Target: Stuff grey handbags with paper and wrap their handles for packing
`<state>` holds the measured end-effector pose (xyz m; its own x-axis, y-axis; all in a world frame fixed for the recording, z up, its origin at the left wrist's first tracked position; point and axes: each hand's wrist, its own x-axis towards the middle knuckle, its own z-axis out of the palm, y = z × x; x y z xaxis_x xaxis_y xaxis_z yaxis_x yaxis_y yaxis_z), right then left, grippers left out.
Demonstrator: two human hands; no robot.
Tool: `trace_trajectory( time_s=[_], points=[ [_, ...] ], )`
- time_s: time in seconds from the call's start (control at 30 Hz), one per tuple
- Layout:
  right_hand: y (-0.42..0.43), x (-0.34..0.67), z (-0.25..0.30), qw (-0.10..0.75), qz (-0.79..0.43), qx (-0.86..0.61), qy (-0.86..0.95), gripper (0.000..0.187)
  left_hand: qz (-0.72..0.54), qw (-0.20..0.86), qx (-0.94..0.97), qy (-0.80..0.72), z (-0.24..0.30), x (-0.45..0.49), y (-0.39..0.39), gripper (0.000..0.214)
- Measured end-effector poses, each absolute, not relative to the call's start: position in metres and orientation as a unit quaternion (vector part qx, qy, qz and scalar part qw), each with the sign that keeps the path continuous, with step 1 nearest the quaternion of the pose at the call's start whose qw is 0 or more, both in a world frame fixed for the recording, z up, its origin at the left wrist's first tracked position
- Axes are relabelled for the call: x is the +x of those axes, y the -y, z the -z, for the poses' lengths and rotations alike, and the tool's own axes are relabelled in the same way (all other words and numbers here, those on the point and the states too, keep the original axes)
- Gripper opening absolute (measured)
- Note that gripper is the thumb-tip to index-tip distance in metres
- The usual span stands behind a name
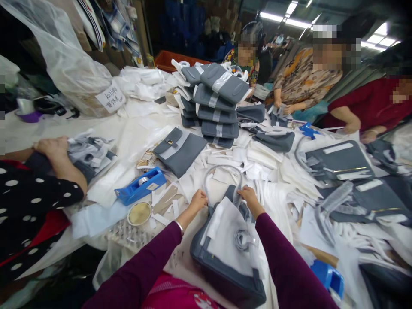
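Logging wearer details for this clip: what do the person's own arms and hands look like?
Both arms wear long plum-purple sleeves, the left sleeve and right sleeve, ending short of the wrists. The left hand and right hand are bare, without gloves. A silver bangle circles the left wrist. A pink printed garment shows between the sleeves.

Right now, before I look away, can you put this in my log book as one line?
left hand: on grey bag handle | right hand: on same handle | grey bag: white sheet inside | nearby: blue tape dispenser
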<state>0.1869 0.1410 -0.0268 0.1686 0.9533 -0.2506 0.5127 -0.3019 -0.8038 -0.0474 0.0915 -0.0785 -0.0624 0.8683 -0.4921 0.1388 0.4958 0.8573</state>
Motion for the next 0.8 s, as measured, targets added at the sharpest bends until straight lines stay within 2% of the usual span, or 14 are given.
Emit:
trace_trajectory(
  time_s=[0.3, 0.47, 0.63, 0.73, 0.8],
  points=[
    [-0.128, 0.196, 0.028, 0.315, -0.409, -0.722, 0.462, 0.028, -0.354, 0.634, 0.315, -0.611, 0.076, -0.034, -0.094, 0.021],
    [-0.130, 0.195, 0.038, 0.332, -0.425, -0.710, 0.453, 0.027, -0.373, 0.643, 0.358, -0.565, 0.059, -0.034, -0.105, 0.027],
    [-0.127, 0.194, 0.029, 0.338, -0.426, -0.706, 0.454, 0.023, -0.418, 0.566, 0.455, -0.546, 0.004, -0.043, -0.131, 0.017],
    [-0.122, 0.194, 0.005, 0.363, -0.407, -0.702, 0.459, 0.011, -0.409, 0.536, 0.523, -0.521, -0.046, -0.052, -0.138, 0.012],
    [-0.114, 0.192, -0.015, 0.393, -0.400, -0.686, 0.464, 0.011, -0.381, 0.480, 0.601, -0.513, -0.080, -0.056, -0.130, 0.010]
  ],
)
